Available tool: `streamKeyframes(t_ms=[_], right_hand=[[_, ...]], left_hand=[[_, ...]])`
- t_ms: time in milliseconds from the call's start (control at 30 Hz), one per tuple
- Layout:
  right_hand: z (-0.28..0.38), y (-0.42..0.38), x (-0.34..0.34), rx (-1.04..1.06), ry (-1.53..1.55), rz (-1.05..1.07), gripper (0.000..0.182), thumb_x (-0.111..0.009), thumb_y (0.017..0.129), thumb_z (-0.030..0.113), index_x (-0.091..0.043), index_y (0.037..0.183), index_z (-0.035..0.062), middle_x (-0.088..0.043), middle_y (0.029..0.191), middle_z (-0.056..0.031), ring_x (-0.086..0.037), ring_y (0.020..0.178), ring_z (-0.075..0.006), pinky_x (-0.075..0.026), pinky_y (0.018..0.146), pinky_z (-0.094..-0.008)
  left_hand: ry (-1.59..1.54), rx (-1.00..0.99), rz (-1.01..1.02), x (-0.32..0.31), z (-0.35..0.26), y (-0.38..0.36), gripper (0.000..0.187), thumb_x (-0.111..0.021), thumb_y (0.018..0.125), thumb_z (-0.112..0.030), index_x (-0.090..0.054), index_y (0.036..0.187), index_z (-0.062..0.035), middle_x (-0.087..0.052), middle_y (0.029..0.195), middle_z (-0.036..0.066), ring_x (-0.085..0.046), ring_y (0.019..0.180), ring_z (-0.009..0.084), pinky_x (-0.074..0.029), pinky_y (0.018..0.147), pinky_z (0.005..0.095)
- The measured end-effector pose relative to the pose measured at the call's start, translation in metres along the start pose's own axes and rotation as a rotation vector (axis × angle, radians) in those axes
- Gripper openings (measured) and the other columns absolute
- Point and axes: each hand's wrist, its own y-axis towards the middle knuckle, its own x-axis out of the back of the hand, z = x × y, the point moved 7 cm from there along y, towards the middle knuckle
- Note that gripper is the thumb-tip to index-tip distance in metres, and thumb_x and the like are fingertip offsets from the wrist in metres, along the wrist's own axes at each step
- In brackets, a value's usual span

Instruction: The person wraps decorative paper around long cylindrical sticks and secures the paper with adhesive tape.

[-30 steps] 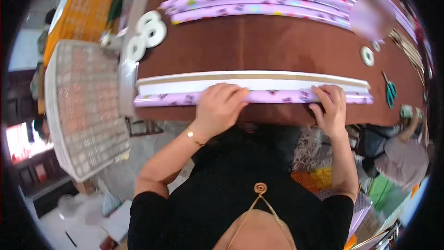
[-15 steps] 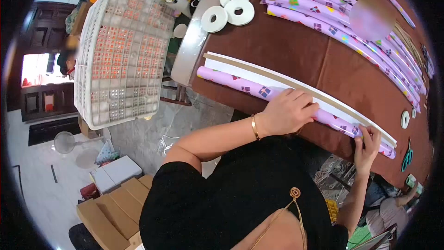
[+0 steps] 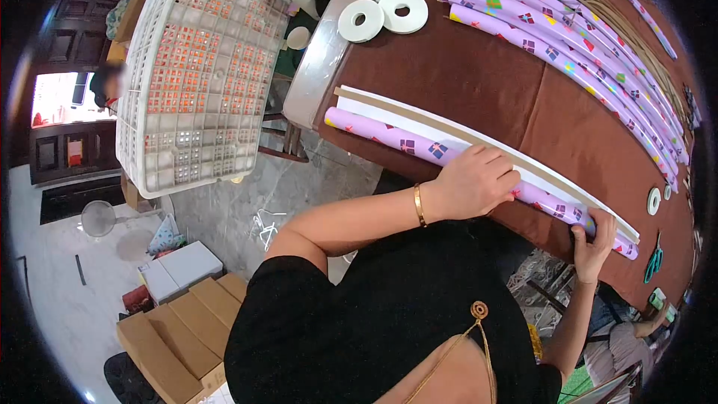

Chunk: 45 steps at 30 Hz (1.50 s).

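Observation:
A long roll of lilac wrapping paper with a gift-box pattern lies along the front edge of the brown-covered table. Behind it shows a white band, apparently the paper's underside, with a narrow brown strip running lengthwise. My left hand, a gold bracelet at its wrist, curls over the middle of the roll. Near the right end, my right hand grips the same roll, thumb in front and fingers over the top. Parts of the roll are hidden under both hands.
Several similar lilac rolls lie at the back right. White tape rolls sit at the back left, another tape roll and teal scissors at the right. A white plastic crate and cardboard boxes stand left. Another person is at lower right.
The camera view has shifted slightly. Relative to the table, the roll and its strip sit a little nearer the front edge. Both hands stay on the roll.

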Motion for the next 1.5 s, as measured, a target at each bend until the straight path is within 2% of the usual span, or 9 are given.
streamKeyframes(t_ms=[133,267,333,533,733,867,900,1133,1500], right_hand=[[-0.003,0.000,-0.001,-0.006,0.001,0.025,0.041,-0.068,0.082,0.038,-0.057,0.097,0.0022,-0.058,0.095,-0.0138,-0.054,0.092,-0.0343,-0.042,0.085,-0.0423],[0.000,-0.001,0.000,-0.008,0.005,0.024,0.042,-0.068,0.082,0.039,-0.057,0.098,0.0027,-0.058,0.095,-0.0138,-0.054,0.093,-0.0342,-0.042,0.085,-0.0423],[0.000,-0.001,-0.001,-0.002,0.009,0.015,0.042,-0.068,0.082,0.040,-0.057,0.098,0.0029,-0.058,0.096,-0.0138,-0.054,0.093,-0.0340,-0.042,0.086,-0.0424],[-0.002,-0.003,-0.001,0.037,0.011,-0.015,0.039,-0.071,0.079,0.034,-0.058,0.099,0.0036,-0.057,0.097,-0.0150,-0.054,0.093,-0.0355,-0.042,0.083,-0.0435],[-0.003,-0.003,-0.003,0.054,0.012,-0.009,0.037,-0.069,0.082,0.034,-0.058,0.099,0.0030,-0.057,0.097,-0.0150,-0.054,0.093,-0.0354,-0.042,0.084,-0.0434],[-0.003,-0.003,-0.003,0.056,0.004,0.020,0.037,-0.068,0.083,0.034,-0.058,0.100,0.0024,-0.057,0.097,-0.0151,-0.054,0.092,-0.0352,-0.042,0.083,-0.0434],[-0.003,-0.003,-0.004,0.057,0.003,0.023,0.037,-0.068,0.083,0.034,-0.058,0.100,0.0023,-0.058,0.097,-0.0151,-0.054,0.092,-0.0352,-0.042,0.083,-0.0433],[0.016,0.003,-0.007,0.073,-0.055,0.027,0.031,-0.068,0.081,0.020,-0.059,0.103,0.0001,-0.058,0.101,-0.0161,-0.055,0.095,-0.0360,-0.042,0.087,-0.0439],[0.013,0.000,-0.012,0.117,-0.101,-0.025,0.039,-0.062,0.087,0.036,-0.063,0.104,0.0015,-0.060,0.099,-0.0155,-0.055,0.094,-0.0352,-0.043,0.085,-0.0441]], left_hand=[[-0.029,-0.012,0.044,0.004,0.004,-0.003,0.038,-0.072,0.075,-0.029,-0.061,0.107,-0.0114,-0.060,0.101,0.004,-0.057,0.098,0.0242,-0.046,0.085,0.0372],[-0.031,0.270,-0.273,0.085,0.048,-0.023,0.057,-0.067,0.085,-0.022,-0.045,0.134,-0.0025,-0.050,0.130,0.017,-0.054,0.114,0.0301,-0.039,0.101,0.0389],[-0.577,0.756,-0.615,0.121,0.093,-0.064,0.053,-0.060,0.092,-0.021,-0.041,0.137,0.0001,-0.044,0.137,0.016,-0.046,0.126,0.0259,-0.035,0.105,0.0366],[-0.540,1.087,-1.150,0.181,0.145,-0.188,0.058,-0.036,0.103,-0.029,-0.019,0.148,0.0035,-0.031,0.149,0.018,-0.035,0.136,0.0265,-0.026,0.113,0.0357],[-0.674,0.928,-0.633,0.133,0.121,-0.181,0.062,-0.034,0.104,-0.031,-0.009,0.150,0.0030,-0.027,0.151,0.021,-0.036,0.136,0.0279,-0.027,0.113,0.0375],[-0.663,1.038,-0.888,0.150,0.136,-0.182,0.065,-0.034,0.104,-0.037,-0.010,0.149,0.0035,-0.038,0.144,0.026,-0.037,0.135,0.0284,-0.025,0.114,0.0386],[-0.701,0.968,-0.655,0.133,0.129,-0.169,0.066,-0.033,0.104,-0.040,-0.011,0.149,0.0031,-0.040,0.142,0.027,-0.037,0.135,0.0294,-0.024,0.114,0.0390],[-0.730,1.046,-0.596,0.135,0.127,-0.161,0.085,-0.024,0.098,-0.060,-0.003,0.149,0.0052,-0.043,0.143,0.020,-0.032,0.138,0.0309,-0.013,0.117,0.0401],[-0.701,1.032,-0.585,0.132,0.130,-0.163,0.077,-0.026,0.101,-0.054,-0.011,0.149,0.0038,-0.041,0.144,0.020,-0.032,0.138,0.0294,-0.015,0.116,0.0393]])
